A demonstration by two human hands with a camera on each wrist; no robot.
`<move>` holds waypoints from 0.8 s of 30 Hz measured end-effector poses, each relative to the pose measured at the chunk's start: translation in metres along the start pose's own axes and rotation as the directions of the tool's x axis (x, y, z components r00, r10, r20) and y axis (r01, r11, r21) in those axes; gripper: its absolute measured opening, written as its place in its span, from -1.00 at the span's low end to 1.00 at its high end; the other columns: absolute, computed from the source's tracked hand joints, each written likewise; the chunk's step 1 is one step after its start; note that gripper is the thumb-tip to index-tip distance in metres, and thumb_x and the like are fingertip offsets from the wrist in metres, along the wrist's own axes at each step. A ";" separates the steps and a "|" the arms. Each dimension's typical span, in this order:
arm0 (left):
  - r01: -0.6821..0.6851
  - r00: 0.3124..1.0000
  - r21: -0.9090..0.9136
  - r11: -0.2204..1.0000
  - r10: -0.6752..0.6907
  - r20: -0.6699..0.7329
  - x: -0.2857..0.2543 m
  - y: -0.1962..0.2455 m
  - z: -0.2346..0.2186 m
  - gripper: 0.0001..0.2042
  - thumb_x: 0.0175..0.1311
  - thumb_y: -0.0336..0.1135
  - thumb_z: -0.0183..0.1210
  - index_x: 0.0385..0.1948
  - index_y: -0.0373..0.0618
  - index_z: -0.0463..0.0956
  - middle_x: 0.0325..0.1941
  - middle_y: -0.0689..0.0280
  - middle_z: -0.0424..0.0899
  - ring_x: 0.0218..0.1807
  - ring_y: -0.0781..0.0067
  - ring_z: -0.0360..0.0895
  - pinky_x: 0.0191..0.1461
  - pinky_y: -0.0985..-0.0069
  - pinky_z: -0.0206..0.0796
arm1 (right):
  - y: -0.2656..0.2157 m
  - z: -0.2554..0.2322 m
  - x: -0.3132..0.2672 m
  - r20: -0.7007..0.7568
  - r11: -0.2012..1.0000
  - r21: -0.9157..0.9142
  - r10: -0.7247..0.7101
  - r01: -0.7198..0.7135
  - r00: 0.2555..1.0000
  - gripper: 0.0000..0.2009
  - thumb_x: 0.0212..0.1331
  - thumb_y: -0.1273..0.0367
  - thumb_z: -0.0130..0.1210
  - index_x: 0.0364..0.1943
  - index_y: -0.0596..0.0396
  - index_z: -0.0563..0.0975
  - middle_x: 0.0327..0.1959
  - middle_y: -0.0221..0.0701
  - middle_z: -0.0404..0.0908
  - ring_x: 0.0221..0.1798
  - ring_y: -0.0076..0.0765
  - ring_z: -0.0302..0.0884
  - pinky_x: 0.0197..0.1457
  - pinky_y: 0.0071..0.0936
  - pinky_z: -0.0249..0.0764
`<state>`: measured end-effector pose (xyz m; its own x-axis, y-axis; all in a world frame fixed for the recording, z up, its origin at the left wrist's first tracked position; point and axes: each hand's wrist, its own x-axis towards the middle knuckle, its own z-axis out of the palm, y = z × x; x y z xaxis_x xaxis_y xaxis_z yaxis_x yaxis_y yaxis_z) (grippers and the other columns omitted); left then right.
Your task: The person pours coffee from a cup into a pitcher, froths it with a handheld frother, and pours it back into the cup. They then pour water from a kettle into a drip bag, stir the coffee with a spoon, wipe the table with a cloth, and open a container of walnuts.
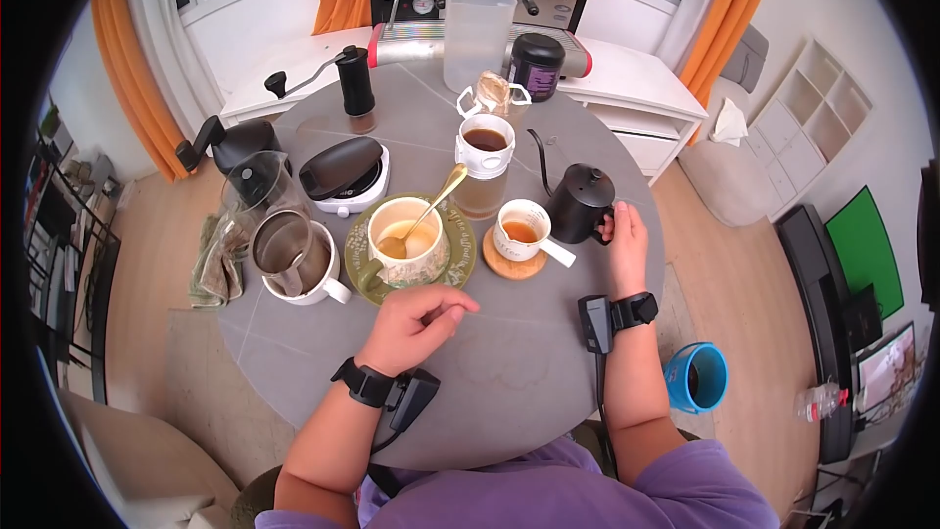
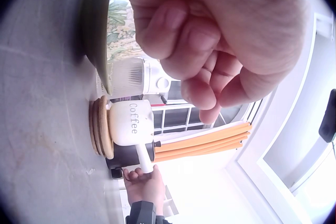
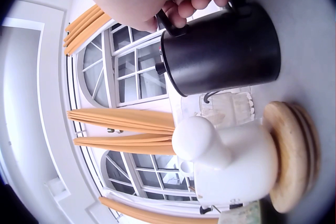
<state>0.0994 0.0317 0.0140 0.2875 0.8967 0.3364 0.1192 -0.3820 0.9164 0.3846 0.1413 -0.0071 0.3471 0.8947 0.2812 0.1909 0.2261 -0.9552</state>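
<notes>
My right hand [image 1: 629,245] grips the handle of a black gooseneck kettle [image 1: 585,206], which stands upright on the table; its fingers curl round the handle in the right wrist view. My left hand [image 1: 413,327] is loosely curled with nothing in it, just in front of a floral cup [image 1: 433,263] on a green saucer [image 1: 464,272]. A gold spoon [image 1: 443,190] leans in that cup, in a pale liquid. Between the hands sits a small white pot [image 2: 131,124] marked "Coffee", with a side handle and brown liquid inside, on round wooden coasters [image 3: 287,155].
Behind them, a white dripper-like cup [image 1: 484,159] of dark liquid tops a clear ribbed glass. At left are a white mug [image 1: 333,269] holding a metal filter, a white scale [image 1: 362,194] and a hand grinder [image 1: 354,80]. An espresso machine [image 1: 411,39] stands at the back.
</notes>
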 end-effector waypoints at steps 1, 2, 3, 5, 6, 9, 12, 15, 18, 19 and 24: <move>-0.001 1.000 -0.007 1.000 0.001 0.002 0.000 0.000 0.000 -0.89 0.13 -0.46 0.05 -0.36 -0.14 0.54 -0.70 0.49 0.38 -0.67 0.76 0.23 -0.57 0.72 0.09 | 0.001 -0.001 0.000 -0.013 1.000 -0.006 -0.012 0.012 1.000 -0.73 0.26 0.26 -0.15 -0.50 0.14 0.37 -0.58 -0.49 0.36 -0.51 -0.63 0.29 -0.40 -0.62 0.28; -0.001 1.000 -0.008 1.000 0.001 0.000 0.000 0.000 0.000 -0.89 0.13 -0.46 0.05 -0.36 -0.14 0.54 -0.70 0.49 0.38 -0.67 0.76 0.23 -0.57 0.72 0.09 | 0.002 -0.003 0.002 -0.011 1.000 -0.007 -0.013 0.013 1.000 -0.73 0.26 0.26 -0.15 -0.50 0.14 0.37 -0.58 -0.49 0.36 -0.51 -0.63 0.29 -0.40 -0.62 0.28; 0.011 1.000 -0.017 1.000 -0.011 0.007 0.001 0.000 -0.001 -0.89 0.13 -0.46 0.05 -0.36 -0.14 0.54 -0.70 0.49 0.38 -0.67 0.76 0.22 -0.58 0.72 0.08 | 0.001 -0.003 0.003 -0.114 0.987 -0.089 -0.144 0.135 0.983 -0.77 0.25 0.29 -0.14 -0.45 0.15 0.38 -0.53 -0.46 0.38 -0.46 -0.60 0.30 -0.35 -0.60 0.29; 0.023 1.000 -0.027 0.999 -0.022 0.010 0.000 0.000 0.000 -0.89 0.13 -0.46 0.05 -0.36 -0.14 0.54 -0.70 0.50 0.37 -0.67 0.76 0.20 -0.58 0.72 0.07 | -0.008 -0.010 0.001 -0.184 0.967 -0.127 -0.243 0.222 0.952 -0.84 0.21 0.35 -0.09 -0.29 0.17 0.39 -0.35 -0.40 0.40 -0.29 -0.55 0.33 -0.17 -0.55 0.31; 0.015 1.000 -0.039 0.999 -0.015 -0.001 0.000 -0.001 0.001 -0.89 0.13 -0.46 0.05 -0.36 -0.15 0.54 -0.69 0.49 0.38 -0.66 0.77 0.20 -0.58 0.73 0.07 | -0.025 -0.008 0.000 -0.179 0.965 -0.126 -0.250 0.229 0.952 -0.84 0.21 0.35 -0.09 -0.29 0.17 0.39 -0.35 -0.40 0.40 -0.29 -0.55 0.33 -0.17 -0.55 0.31; 0.017 1.000 -0.052 0.998 -0.017 -0.002 0.000 -0.002 0.000 -0.90 0.13 -0.46 0.05 -0.36 -0.15 0.54 -0.67 0.49 0.38 -0.65 0.77 0.20 -0.57 0.73 0.07 | -0.076 0.007 -0.002 0.076 0.889 -0.072 -0.447 0.452 0.891 -0.71 0.09 0.35 0.05 -0.13 0.17 0.36 -0.17 -0.33 0.43 -0.09 -0.41 0.38 0.00 -0.45 0.30; 0.038 0.999 -0.028 0.999 -0.037 0.031 0.001 -0.001 -0.001 -0.89 0.15 -0.46 0.03 -0.35 -0.17 0.54 -0.63 0.46 0.43 -0.60 0.75 0.28 -0.53 0.73 0.12 | -0.107 0.031 0.015 0.464 0.855 -0.084 -0.421 0.512 0.779 -0.45 -0.06 0.30 0.20 0.05 0.12 0.27 0.07 -0.26 0.36 0.17 -0.25 0.27 0.13 -0.32 0.24; 0.051 0.998 -0.008 0.999 -0.051 0.039 0.000 -0.002 -0.003 -0.88 0.16 -0.46 0.01 -0.34 -0.19 0.53 -0.60 0.44 0.46 -0.56 0.73 0.36 -0.48 0.73 0.18 | -0.106 0.058 0.042 0.670 0.905 -0.083 -0.260 0.417 0.696 -0.30 -0.12 0.25 0.24 0.16 0.07 0.17 0.17 -0.22 0.25 0.26 -0.21 0.14 0.21 -0.26 0.16; 0.058 0.998 -0.040 0.998 -0.057 0.034 0.002 -0.005 -0.002 -0.88 0.16 -0.46 0.01 -0.34 -0.19 0.53 -0.60 0.44 0.46 -0.56 0.74 0.35 -0.48 0.73 0.18 | -0.103 0.077 0.055 0.764 0.898 -0.143 -0.167 0.416 0.623 -0.18 -0.18 0.22 0.29 0.22 0.07 0.09 0.23 -0.20 0.17 0.30 -0.19 0.07 0.27 -0.22 0.07; 0.072 0.997 -0.062 0.995 -0.070 0.044 0.001 -0.005 -0.002 -0.88 0.16 -0.46 0.01 -0.34 -0.19 0.53 -0.60 0.44 0.46 -0.56 0.74 0.35 -0.48 0.73 0.18 | -0.101 0.084 0.058 0.785 0.896 -0.146 -0.152 0.419 0.600 -0.16 -0.21 0.23 0.30 0.22 0.09 0.09 0.24 -0.20 0.16 0.31 -0.19 0.04 0.32 -0.28 0.01; 0.015 1.000 -0.080 0.997 -0.013 0.014 0.002 -0.003 0.000 -0.90 0.12 -0.47 0.05 -0.35 -0.13 0.53 -0.64 0.48 0.39 -0.62 0.75 0.22 -0.54 0.72 0.10 | -0.094 0.105 0.061 0.841 0.868 -0.122 -0.166 0.481 0.514 -0.17 -0.23 0.32 0.31 0.22 0.04 0.10 0.24 -0.33 0.16 0.31 -0.29 0.04 0.29 -0.27 0.05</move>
<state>0.0997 0.0345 0.0116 0.2992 0.8986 0.3210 0.0471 -0.3499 0.9356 0.2912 0.2150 0.0901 -0.6259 0.7465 0.2257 0.4446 0.5793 -0.6831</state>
